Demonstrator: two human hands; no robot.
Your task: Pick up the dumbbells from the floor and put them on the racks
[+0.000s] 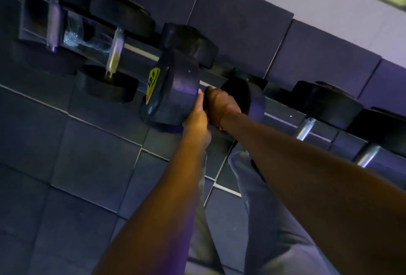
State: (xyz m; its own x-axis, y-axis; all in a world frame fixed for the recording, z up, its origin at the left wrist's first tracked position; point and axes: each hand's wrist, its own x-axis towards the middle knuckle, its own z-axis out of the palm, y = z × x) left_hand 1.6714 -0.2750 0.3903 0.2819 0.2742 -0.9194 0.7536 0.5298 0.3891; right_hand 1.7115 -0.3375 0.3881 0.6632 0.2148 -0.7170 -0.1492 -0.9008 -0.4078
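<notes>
Black dumbbell (173, 90) between both outstretched hands, fingers curled.

Both of your bare forearms reach from the bottom of the frame up toward its centre, where your left hand (197, 120) and your right hand (222, 104) sit side by side, nearly touching, fingers of each curled over and gripping, the right wrist bent slightly inward.

Dim purplish light, soft motion blur throughout, tilted wide-angle view, edges smeared.
</notes>
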